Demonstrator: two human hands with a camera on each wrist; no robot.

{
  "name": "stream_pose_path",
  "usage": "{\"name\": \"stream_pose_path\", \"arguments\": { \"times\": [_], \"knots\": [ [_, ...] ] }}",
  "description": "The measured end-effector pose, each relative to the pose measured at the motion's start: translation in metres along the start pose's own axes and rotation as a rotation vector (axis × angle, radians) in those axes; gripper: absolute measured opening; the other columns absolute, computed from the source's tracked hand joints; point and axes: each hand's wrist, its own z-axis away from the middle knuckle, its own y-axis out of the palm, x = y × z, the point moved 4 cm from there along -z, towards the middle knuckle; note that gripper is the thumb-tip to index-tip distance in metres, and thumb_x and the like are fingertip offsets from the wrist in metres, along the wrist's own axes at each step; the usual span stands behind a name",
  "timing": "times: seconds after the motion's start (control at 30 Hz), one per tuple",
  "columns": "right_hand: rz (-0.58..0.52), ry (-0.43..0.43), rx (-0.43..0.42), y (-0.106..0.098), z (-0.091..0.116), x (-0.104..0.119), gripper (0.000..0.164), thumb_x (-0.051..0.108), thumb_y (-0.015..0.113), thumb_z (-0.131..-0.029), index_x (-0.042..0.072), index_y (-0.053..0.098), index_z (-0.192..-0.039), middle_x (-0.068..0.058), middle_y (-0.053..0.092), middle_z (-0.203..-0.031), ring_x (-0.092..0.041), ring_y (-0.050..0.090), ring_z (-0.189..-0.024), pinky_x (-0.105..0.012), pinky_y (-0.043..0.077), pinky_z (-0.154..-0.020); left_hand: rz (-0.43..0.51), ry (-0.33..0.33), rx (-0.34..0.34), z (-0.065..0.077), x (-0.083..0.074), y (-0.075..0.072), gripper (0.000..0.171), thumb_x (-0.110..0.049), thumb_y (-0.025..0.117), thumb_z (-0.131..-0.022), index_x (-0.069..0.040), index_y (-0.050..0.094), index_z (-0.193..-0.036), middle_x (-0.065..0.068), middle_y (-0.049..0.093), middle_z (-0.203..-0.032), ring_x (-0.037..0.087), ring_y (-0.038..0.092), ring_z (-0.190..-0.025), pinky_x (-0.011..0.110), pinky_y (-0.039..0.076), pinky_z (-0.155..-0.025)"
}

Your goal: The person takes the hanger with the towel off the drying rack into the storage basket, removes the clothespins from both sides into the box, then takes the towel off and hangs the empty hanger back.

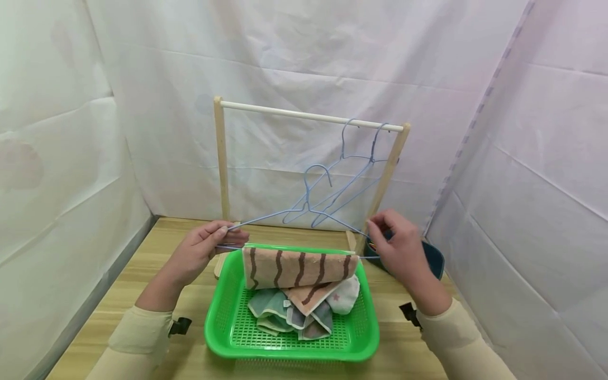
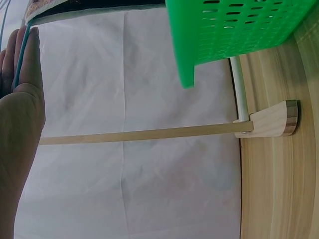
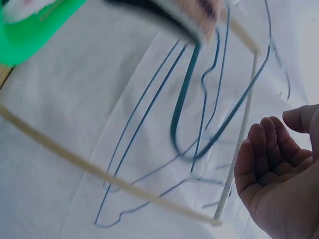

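A blue wire hanger (image 1: 307, 207) is held upright above the green basket (image 1: 292, 353). My left hand (image 1: 193, 252) grips its left end between thumb and fingers. Over its lower bar drapes a peach towel (image 1: 300, 268) with wavy brown stripes, in the head view. Beside the hanger's right end, my right hand (image 1: 401, 245) has its fingers loosely bent. The right wrist view shows that hand (image 3: 279, 172) apart from the hanger's end (image 3: 185, 149), holding nothing. Several folded cloths (image 1: 271, 306) in green, grey and white lie in the basket below the towel.
A wooden rack with a white rail (image 1: 294, 113) stands behind the basket. Two more blue wire hangers (image 1: 343, 153) hang near its right end. A dark blue container (image 1: 433, 259) sits behind my right hand on the wooden table (image 1: 138, 274). White sheets (image 1: 304, 53) enclose the table.
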Motion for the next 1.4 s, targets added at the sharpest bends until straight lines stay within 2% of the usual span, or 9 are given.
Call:
{"name": "stream_pose_path", "arguments": {
  "times": [0.17, 0.3, 0.53, 0.83, 1.4],
  "knots": [
    [-0.015, -0.111, 0.116, 0.023, 0.005, 0.025, 0.012, 0.000, 0.077, -0.102, 0.010, 0.073, -0.107, 0.001, 0.068, -0.095, -0.011, 0.063, -0.083, -0.028, 0.056, -0.065, 0.007, -0.001, 0.002, 0.001, 0.000, 0.000, 0.035, -0.007, 0.036, -0.122, 0.008, 0.063, -0.138, 0.008, 0.078, -0.135, 0.019, 0.075, -0.125, 0.033, 0.063, -0.105],
    [-0.005, -0.173, 0.200, 0.042, 0.008, 0.040, 0.014, 0.005, 0.081, -0.101, 0.009, 0.074, -0.113, -0.002, 0.069, -0.104, -0.017, 0.067, -0.093, -0.039, 0.062, -0.072, 0.007, 0.001, 0.002, 0.001, -0.001, 0.000, 0.035, -0.008, 0.036, -0.122, 0.008, 0.063, -0.138, 0.008, 0.078, -0.135, 0.019, 0.075, -0.125, 0.033, 0.063, -0.104],
    [0.021, -0.214, 0.306, 0.069, 0.013, 0.058, 0.020, 0.012, 0.084, -0.100, 0.011, 0.074, -0.118, -0.003, 0.068, -0.112, -0.019, 0.064, -0.098, -0.039, 0.063, -0.079, 0.009, -0.002, 0.000, 0.001, -0.001, 0.001, 0.035, -0.009, 0.036, -0.122, 0.008, 0.064, -0.137, 0.008, 0.078, -0.134, 0.019, 0.075, -0.124, 0.033, 0.064, -0.104],
    [0.101, -0.218, 0.459, 0.094, 0.013, 0.061, 0.032, 0.021, 0.083, -0.103, 0.009, 0.072, -0.130, -0.003, 0.071, -0.117, -0.021, 0.067, -0.103, -0.043, 0.063, -0.087, 0.013, 0.001, 0.003, 0.000, -0.001, 0.002, 0.035, -0.008, 0.036, -0.122, 0.008, 0.063, -0.137, 0.008, 0.078, -0.134, 0.020, 0.075, -0.124, 0.033, 0.064, -0.104],
    [0.148, -0.225, 0.521, 0.116, 0.014, 0.068, 0.035, 0.028, 0.080, -0.106, 0.009, 0.072, -0.134, -0.003, 0.072, -0.120, -0.021, 0.068, -0.106, -0.041, 0.062, -0.089, 0.009, -0.015, -0.006, 0.000, -0.001, 0.004, 0.035, -0.010, 0.038, -0.122, 0.007, 0.064, -0.138, 0.006, 0.078, -0.134, 0.018, 0.075, -0.124, 0.031, 0.064, -0.103]
  ]
}}
